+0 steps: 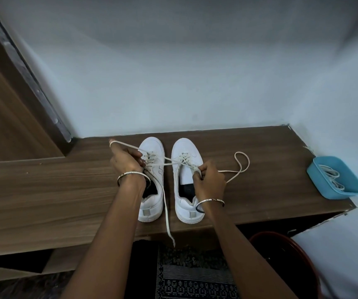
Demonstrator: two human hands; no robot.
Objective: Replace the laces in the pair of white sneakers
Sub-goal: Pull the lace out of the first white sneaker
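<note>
I see left hand [126,159] beside left sneaker [152,147], lace [167,159] looped round raised fingertip, other fingers curled. Right hand [208,180] pinches lace over right sneaker [184,147]. Both sneakers on surface [44,190]. Right hand hides top eyelets.

Bare forearms, no sleeves — a thin metal bangle [133,177] on each wrist, the right bangle [210,203] alike.

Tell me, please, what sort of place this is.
Likely a room in a home: a wooden ledge against plain painted walls, a wooden door, and a patterned rug on the floor.
</note>
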